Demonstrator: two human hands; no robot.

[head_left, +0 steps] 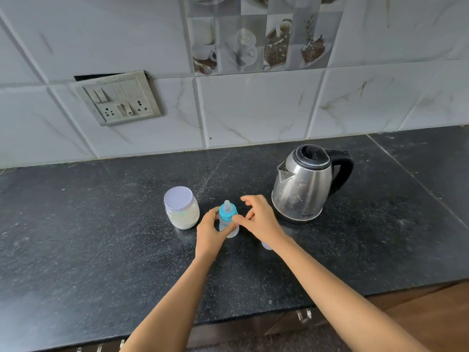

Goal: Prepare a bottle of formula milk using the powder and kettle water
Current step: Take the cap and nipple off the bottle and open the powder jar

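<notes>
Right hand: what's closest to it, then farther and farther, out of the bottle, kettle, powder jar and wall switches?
1. Bottle, at the fingertips of the right hand.
2. Kettle, just to its right.
3. Powder jar, left, beyond the bottle.
4. Wall switches, far back left.

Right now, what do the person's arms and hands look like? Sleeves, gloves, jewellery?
The left forearm and right forearm are bare down to the frame's lower edge; no sleeve shows. The left hand and right hand wear no gloves, and no ring, watch or bracelet is visible.
</notes>
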